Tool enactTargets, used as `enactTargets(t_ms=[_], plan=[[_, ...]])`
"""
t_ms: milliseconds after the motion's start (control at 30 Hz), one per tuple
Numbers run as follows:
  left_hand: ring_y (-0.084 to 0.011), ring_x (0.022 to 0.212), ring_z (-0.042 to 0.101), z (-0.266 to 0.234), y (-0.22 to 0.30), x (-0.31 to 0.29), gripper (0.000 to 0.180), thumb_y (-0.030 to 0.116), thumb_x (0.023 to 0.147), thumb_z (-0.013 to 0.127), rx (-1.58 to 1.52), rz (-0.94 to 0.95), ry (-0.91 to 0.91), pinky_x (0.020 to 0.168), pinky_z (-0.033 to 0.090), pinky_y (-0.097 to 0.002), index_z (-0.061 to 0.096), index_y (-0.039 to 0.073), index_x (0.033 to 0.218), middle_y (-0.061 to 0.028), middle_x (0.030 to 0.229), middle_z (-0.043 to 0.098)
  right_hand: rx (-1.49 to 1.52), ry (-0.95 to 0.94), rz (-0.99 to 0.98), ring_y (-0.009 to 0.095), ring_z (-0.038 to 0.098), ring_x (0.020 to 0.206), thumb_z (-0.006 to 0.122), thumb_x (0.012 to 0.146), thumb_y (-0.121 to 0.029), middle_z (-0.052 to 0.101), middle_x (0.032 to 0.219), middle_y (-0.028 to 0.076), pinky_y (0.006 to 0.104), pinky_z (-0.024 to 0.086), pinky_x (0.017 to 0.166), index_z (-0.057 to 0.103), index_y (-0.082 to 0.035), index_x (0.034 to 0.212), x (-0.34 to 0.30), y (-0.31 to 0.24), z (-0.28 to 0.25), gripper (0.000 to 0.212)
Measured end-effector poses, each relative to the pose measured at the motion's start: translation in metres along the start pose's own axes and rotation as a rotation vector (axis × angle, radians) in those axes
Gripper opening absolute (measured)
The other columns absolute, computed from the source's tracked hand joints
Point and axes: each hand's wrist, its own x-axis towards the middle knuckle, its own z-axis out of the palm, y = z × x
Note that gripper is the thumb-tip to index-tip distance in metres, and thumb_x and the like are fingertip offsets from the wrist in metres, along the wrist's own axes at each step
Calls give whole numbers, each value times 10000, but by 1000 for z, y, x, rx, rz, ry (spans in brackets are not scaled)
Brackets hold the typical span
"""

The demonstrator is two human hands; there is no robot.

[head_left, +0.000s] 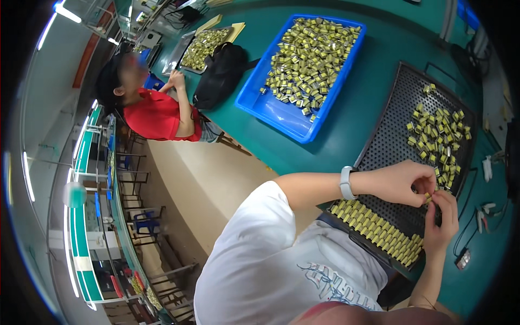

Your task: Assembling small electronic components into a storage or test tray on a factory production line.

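**Over the perforated tray, two hands meet at one small yellow piece**

The fingers of the left hand (403, 183) and the right hand (444, 219) come tip to tip, both pinching a little yellow piece (428, 199); the fingertips hide much of it. It sits above the right side of the black perforated tray (387, 141), just below a loose pile (436, 130) of similar yellow and silver pieces, and a few of these lie almost at the fingers. On the side nearest the body, close-set rows (379, 232) of yellow pieces fill the tray's edge. The left forearm, with a pale wristband (345, 183), crosses the tray's left edge and covers part of the surface between rows and pile.

Right of the tray, cables and small tools (482, 218) lie on the green table (311, 160), too small to identify surely. Beyond the tray, apart from it, a blue bin (287, 116) holds a large heap (314, 59) of the same kind of pieces. Past the bin lie a black bag (221, 76) and another batch (206, 47) of pieces, near a seated co-worker in a red shirt (162, 116).
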Motion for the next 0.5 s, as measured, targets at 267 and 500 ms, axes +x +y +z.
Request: enactTargets(t_ms=[267,500], plan=[[-151,896,698,1,-1,0,206,33,798,692,38,25,0,809,556,-297,596,-15,975,-84,940,685,-19,39,-55,335,666,932,669,834,125,663,1043,178,374,549,824,640,27,1029,-1,3,1,221],[-151,932,685,1,-3,0,221,48,867,670,-81,18,44,845,552,-303,582,-1,1063,-82,992,680,3,38,-53,337,662,990,678,827,115,655,1127,188,380,550,858,615,17,1076,4,1,3,275]])
